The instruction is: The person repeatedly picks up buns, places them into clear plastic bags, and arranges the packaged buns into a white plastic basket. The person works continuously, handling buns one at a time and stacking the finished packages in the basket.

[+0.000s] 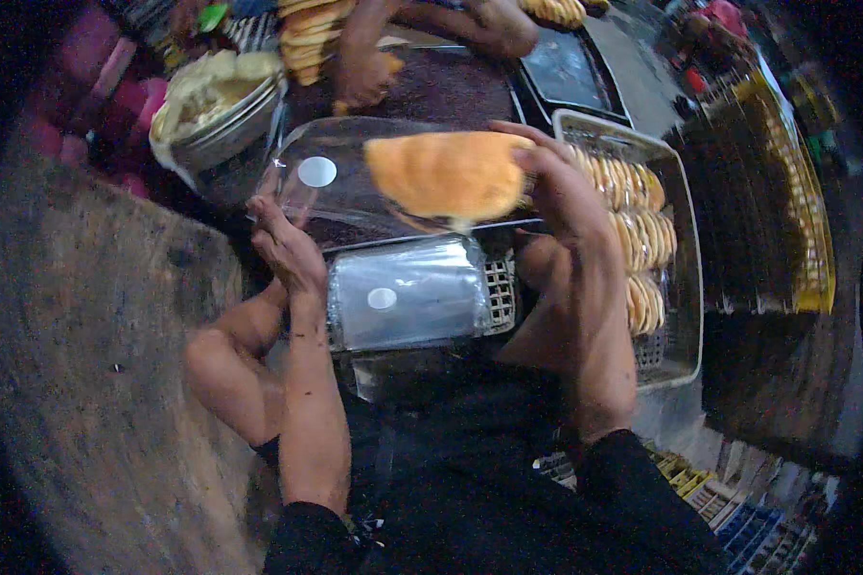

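Note:
My left hand (285, 241) grips the left edge of a clear plastic bag (338, 147) that bears a round white label. In my right hand (557, 169) is a half-moon piece of golden bread (449, 172), thumb on its near face. The bread lies at or inside the right part of the bag; which of these cannot be told. Below them, a stack of clear plastic bags (417, 298) with a round white label rests over a plastic basket (500, 295) in front of my body.
A crate (694, 287) at right holds rows of bagged breads (644, 241). A tub with a plastic liner (212, 108) stands at upper left. Across the dark tray (453, 86), another person's hand (363, 79) works near stacked breads (316, 36). Black trays (568, 72) sit at upper right.

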{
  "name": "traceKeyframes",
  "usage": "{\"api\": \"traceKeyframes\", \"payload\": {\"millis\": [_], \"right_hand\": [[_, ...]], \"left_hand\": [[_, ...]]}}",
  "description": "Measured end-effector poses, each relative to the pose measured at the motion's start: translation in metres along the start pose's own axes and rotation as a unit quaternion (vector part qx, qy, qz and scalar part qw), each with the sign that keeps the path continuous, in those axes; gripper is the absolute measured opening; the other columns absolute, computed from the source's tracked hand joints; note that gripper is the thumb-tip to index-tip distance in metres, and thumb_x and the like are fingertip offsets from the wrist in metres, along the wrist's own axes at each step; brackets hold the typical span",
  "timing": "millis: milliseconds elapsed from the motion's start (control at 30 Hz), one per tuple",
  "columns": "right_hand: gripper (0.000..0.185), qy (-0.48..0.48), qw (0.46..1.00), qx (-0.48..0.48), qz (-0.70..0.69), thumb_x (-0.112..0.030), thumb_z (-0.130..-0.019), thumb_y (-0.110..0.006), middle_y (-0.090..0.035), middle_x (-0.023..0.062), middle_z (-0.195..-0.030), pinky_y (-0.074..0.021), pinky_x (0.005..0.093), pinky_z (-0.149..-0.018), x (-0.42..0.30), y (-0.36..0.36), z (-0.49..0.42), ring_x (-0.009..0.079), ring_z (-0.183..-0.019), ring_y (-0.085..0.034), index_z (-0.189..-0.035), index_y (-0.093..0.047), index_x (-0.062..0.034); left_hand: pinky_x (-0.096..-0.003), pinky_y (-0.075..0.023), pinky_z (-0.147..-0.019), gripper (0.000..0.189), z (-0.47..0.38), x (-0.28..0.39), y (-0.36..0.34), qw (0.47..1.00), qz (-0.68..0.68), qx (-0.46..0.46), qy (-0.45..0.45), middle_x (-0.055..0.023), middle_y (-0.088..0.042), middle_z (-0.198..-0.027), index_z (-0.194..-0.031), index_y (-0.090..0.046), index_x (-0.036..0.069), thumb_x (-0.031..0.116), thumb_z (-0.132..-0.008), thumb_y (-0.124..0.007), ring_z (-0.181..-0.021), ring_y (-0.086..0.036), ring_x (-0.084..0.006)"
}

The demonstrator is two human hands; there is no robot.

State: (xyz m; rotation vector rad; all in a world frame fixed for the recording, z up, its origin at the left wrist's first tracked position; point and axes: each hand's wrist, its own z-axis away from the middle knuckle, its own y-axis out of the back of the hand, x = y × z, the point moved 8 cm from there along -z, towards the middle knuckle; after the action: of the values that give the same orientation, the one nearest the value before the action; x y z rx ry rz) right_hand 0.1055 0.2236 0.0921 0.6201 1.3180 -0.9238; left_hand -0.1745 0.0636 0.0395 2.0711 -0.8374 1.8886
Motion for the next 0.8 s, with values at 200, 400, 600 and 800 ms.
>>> {"api": "traceKeyframes", "payload": {"millis": [200,400,600,800], "right_hand": [[0.067,0.069,0.988,0.068,0.124,-0.036,-0.087,-0.069,-0.065,0.0194,-0.112,-0.0506,0.035,-0.087,-0.011,-0.011,0.03,0.0211,-0.1,-0.063,-0.137,-0.045,0.002],[0.048,0.404,0.763,0.21,0.459,-0.019,-0.08,-0.074,-0.053,0.0136,-0.133,-0.0326,0.0556,-0.111,-0.055,-0.006,0.095,0.0402,-0.134,-0.041,-0.124,-0.056,-0.0108],[0.062,0.277,0.681,0.193,0.65,-0.018,-0.08,-0.071,-0.055,0.014,-0.134,-0.0403,0.0515,-0.104,-0.045,0.086,0.108,0.0343,-0.127,-0.05,-0.137,-0.049,-0.0148],[0.057,0.015,0.747,0.416,0.519,-0.02,-0.08,-0.072,-0.066,0.0231,-0.106,-0.0505,0.0455,-0.087,0.038,0.317,0.196,0.0396,-0.1,-0.064,-0.13,-0.05,-0.004]], "left_hand": [[-0.0417,-0.0521,-0.099,0.063,0.083,0.015,-0.104,0.962,0.141,-0.135,0.19,-0.0161,-0.056,-0.132,-0.143,-0.041,0.005,0.047,-0.098,-0.055,-0.116,-0.06,-0.0274],[-0.0378,-0.0455,-0.108,0.064,0.09,-0.048,-0.124,0.873,0.291,-0.129,0.369,-0.0166,-0.059,-0.128,-0.135,-0.048,0.005,0.046,-0.091,-0.067,-0.12,-0.057,-0.0275],[-0.037,-0.0501,-0.096,0.073,0.161,-0.015,-0.245,0.875,0.065,-0.407,0.253,-0.0194,-0.062,-0.118,-0.139,-0.043,-0.005,0.046,-0.092,-0.066,-0.104,-0.065,-0.0249],[-0.0346,-0.0514,-0.061,0.056,0.129,-0.063,-0.163,0.704,-0.482,-0.515,0.087,-0.0126,-0.067,-0.065,-0.089,-0.073,-0.007,0.049,-0.09,-0.065,-0.058,-0.063,-0.0174]]}}
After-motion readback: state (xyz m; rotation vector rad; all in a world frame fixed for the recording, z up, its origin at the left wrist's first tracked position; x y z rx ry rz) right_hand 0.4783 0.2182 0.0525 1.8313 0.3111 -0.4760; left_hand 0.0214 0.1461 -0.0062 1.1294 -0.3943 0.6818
